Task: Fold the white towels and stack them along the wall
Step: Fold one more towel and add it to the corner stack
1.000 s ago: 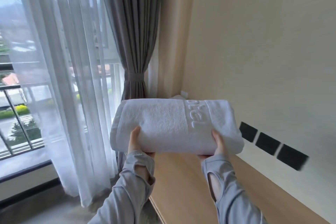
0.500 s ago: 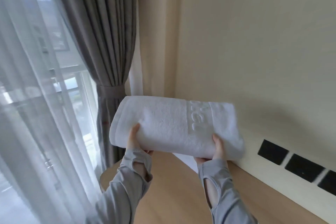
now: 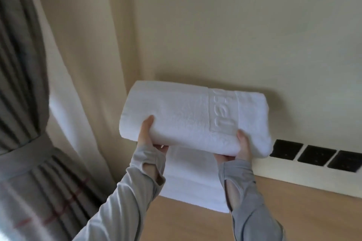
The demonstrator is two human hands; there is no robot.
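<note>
Wall (image 3: 235,25) fills the back, curtain (image 3: 23,103) crowds the left, and the wooden top (image 3: 293,211) runs open to the right. Folded towel (image 3: 186,115) is held in the air over the towel stack (image 3: 192,182), which sits against the wall. Left hand (image 3: 148,139) and right hand (image 3: 241,148) grip its near edge, thumbs on top, fingers curled underneath.
</note>
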